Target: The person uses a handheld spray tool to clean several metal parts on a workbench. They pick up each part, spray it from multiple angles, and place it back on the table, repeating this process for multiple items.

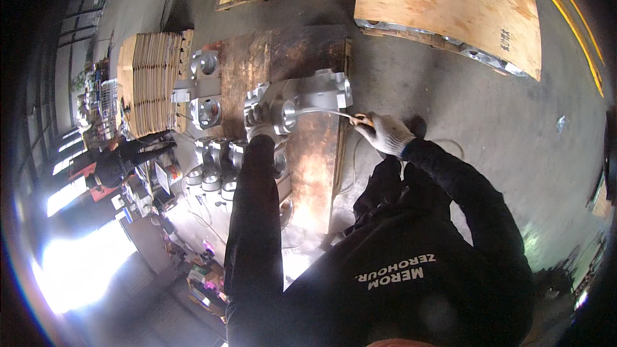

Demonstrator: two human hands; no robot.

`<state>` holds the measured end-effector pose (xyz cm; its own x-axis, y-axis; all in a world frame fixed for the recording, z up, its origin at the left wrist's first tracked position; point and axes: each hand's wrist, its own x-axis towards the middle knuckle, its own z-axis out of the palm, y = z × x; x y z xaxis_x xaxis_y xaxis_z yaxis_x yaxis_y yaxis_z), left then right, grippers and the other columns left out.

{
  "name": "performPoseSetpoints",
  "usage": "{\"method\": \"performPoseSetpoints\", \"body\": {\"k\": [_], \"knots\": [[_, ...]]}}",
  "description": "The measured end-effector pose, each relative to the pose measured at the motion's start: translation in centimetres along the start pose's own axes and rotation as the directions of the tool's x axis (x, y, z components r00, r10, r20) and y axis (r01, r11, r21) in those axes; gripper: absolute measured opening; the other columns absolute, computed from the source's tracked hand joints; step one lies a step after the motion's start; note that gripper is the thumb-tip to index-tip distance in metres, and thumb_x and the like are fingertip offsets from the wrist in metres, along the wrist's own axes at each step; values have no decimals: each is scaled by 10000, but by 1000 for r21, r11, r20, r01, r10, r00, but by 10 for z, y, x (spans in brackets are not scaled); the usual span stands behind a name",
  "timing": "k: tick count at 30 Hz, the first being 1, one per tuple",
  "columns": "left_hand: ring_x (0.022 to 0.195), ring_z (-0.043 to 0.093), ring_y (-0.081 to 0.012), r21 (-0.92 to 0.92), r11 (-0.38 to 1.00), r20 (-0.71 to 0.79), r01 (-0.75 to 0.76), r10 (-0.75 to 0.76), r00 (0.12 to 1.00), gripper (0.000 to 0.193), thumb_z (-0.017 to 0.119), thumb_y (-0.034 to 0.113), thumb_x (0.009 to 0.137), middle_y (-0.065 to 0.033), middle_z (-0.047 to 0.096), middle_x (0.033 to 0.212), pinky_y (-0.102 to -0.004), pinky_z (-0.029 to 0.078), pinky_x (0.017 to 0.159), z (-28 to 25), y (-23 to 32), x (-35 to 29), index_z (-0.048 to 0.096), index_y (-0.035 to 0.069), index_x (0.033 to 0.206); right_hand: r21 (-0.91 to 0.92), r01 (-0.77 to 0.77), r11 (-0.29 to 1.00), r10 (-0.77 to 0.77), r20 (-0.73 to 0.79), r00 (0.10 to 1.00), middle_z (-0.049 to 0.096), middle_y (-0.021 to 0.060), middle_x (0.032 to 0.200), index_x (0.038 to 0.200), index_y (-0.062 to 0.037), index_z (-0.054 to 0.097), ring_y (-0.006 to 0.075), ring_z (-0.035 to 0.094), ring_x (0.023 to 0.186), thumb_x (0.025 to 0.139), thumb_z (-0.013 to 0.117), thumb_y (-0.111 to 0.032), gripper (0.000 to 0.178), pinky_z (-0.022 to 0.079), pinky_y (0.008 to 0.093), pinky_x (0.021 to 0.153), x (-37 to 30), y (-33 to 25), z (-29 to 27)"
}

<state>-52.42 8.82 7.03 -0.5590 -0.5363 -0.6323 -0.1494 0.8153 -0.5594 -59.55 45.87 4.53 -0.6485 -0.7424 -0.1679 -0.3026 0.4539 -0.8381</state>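
Observation:
A pale grey metal casting (pixel 320 94) with a round bore lies across a brown, worn workbench (pixel 315 173). My left hand (pixel 259 123), in a light work glove, is closed on the casting's left part; the fingers are partly blurred against the metal. In my gloved right hand (pixel 384 133), beyond the bench's right edge, is the orange handle of a thin, curved metal-rod tool (pixel 328 111). The rod reaches left to the casting's bore, and its tip is hard to make out there. More castings (pixel 207 112) stand just left of the bench.
Several castings (pixel 212 172) sit in rows near my left forearm. Stacked brown sheets (pixel 154 83) stand at the far left, plywood-topped crates (pixel 450 9) at the back. A yellow rail (pixel 575 29) is far right. Another person (pixel 119 166) is at the left. A cable lies right of the bench.

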Motion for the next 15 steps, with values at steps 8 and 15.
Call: {"method": "performPoseSetpoints", "body": {"k": [8,15], "knots": [[1501,55,-348,-38,999,-92,-35,32,995,1452,693,834,555,-158,42,1631,-469,65,1206,17,-6,13,-46,99,1566,316,13,949,68,-245,967,708,112,835,1215,-107,641,257,694,738,1020,492,-345,342,541,390,675,-7,26,24],[1474,135,-371,-33,999,-195,-38,31,980,1420,712,798,587,-189,78,1614,-479,88,1203,40,-8,23,-24,72,1560,384,-430,817,468,-6,884,692,80,871,1140,-17,608,224,671,753,1000,547,-349,366,536,356,710,-70,81,-43]]}}
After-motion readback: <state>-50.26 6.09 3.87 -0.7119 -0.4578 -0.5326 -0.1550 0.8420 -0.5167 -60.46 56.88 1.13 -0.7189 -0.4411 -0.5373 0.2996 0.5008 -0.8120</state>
